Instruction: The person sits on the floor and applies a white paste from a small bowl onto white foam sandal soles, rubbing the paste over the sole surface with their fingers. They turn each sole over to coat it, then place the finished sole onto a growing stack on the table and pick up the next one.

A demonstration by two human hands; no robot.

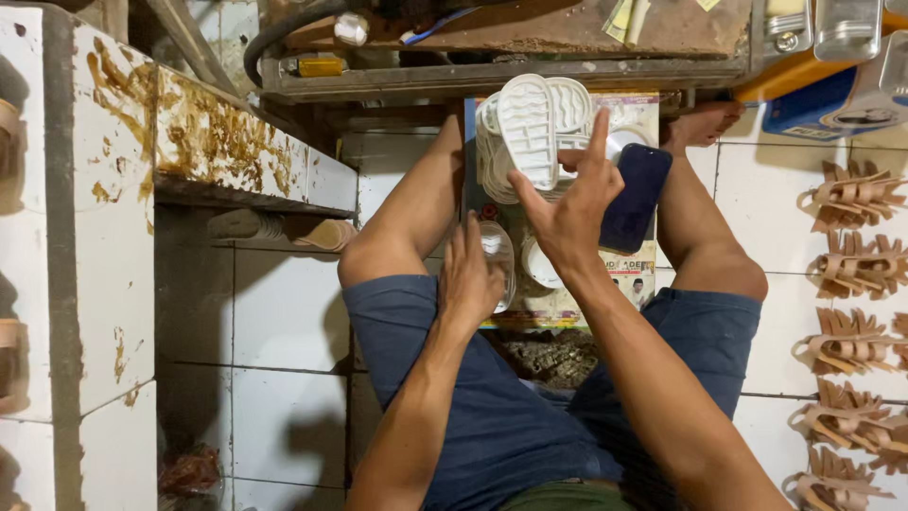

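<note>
1. Your right hand (567, 213): fingers closed on a white shoe sole (527, 132), forefinger raised straight; the sole stands upright over a stack of white soles (492, 156) between your knees.
2. Your left hand (470, 274): fingers curled down onto a clear plastic container (498, 255), touching its rim.
3. Dark phone (636, 197) lies just beside the right hand.
4. Tan strap pieces (851, 194) lie on the tile floor (766, 189), well apart; a stained shelf (236, 151) borders the left.

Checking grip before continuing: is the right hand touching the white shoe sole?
Touching. The head view shows the right hand with its fingers against the white shoe sole.
</note>
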